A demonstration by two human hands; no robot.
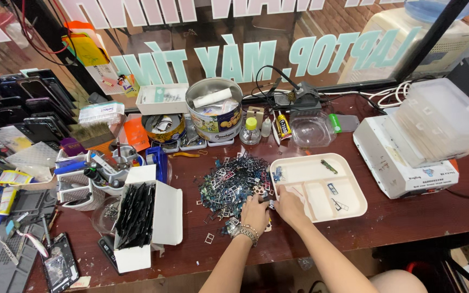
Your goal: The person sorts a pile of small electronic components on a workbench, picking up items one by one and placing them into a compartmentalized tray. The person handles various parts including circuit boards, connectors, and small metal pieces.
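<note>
Cluttered brown workbench (354, 233): both hands, left hand (254, 212) and right hand (289, 205), fingers curled into scrap-frame pile (233, 184), grip unclear.

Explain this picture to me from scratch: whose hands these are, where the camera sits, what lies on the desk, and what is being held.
There is no machine here. A person wears a camera on the head, looking down at a dark red wooden desk. The left hand, with a beaded bracelet, and the right hand meet at the edge of a heap of small metal frames. Both seem to pinch tiny parts, too small to identify. Right of the heap lies a cream plastic compartment tray; left stands an open white box of black strips.
</note>
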